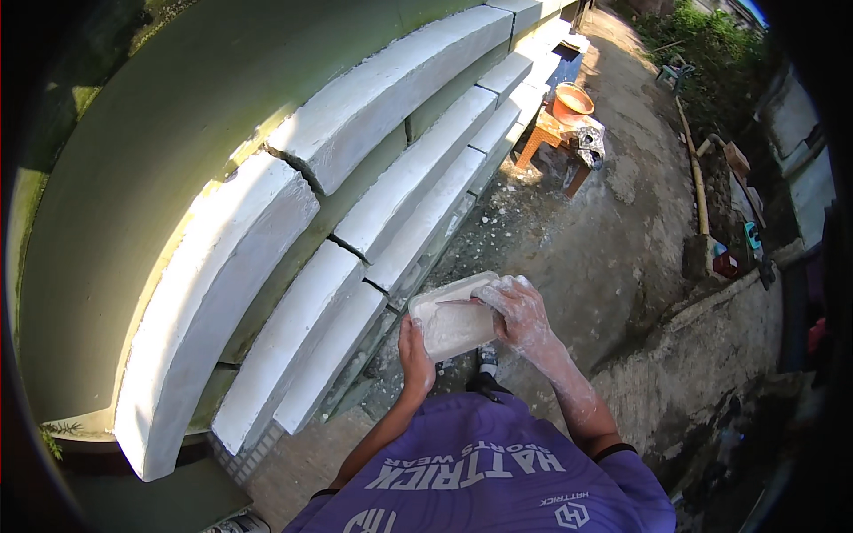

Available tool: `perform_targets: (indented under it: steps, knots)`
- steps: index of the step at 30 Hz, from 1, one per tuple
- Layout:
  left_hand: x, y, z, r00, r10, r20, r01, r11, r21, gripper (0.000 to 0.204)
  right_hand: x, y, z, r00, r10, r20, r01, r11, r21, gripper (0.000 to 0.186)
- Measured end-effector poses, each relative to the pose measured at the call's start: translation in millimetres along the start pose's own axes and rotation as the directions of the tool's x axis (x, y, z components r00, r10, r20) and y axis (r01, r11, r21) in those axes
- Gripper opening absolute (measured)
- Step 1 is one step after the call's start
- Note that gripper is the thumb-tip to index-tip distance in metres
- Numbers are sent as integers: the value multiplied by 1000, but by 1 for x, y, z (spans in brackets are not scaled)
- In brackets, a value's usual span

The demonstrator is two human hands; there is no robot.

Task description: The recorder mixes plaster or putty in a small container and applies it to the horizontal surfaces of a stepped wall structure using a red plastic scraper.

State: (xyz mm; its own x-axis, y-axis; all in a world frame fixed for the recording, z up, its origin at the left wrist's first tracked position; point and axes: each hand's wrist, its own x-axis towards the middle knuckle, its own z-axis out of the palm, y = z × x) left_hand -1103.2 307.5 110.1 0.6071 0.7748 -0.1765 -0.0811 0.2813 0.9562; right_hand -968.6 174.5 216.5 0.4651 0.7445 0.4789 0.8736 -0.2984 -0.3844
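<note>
My left hand (416, 355) grips the left end of a white rectangular tray (449, 333) with pale, pasty material in it. My right hand (520, 315), coated in white powder up the forearm, is at the tray's right end, closed on a thin flat tool (464, 301) that lies over the tray's inside; its full shape is hidden by my fingers. To the left, long curved white blocks (213, 293) form tiers along a green wall (115, 178), with dark gaps between some sections.
An orange bucket (571, 102) sits on an orange stool (540, 138) beside white-smeared items on the splattered concrete path (613, 249). A bamboo pole (694, 169) and bricks lie along the right edge. A low rough concrete wall (675, 364) is at lower right.
</note>
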Motion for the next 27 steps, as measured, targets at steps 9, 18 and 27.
perform_targets:
  steps: [9, 18, 27]
  knots:
    - [-1, 1, 1, 990, -112, -81, 110, 993, -31, 47, -21, -6, -10, 957, -120, 264, 87, 987, 133, 58]
    - [-1, 6, 5, 994, -9, 108, 3, 998, 56, 42, -16, 17, 2, 989, -74, 130, 66, 996, 66, 57]
    - [-4, 2, 9, 991, -137, 2, 137, 991, -8, 52, -26, 6, -18, 965, -68, 255, 40, 993, 115, 52]
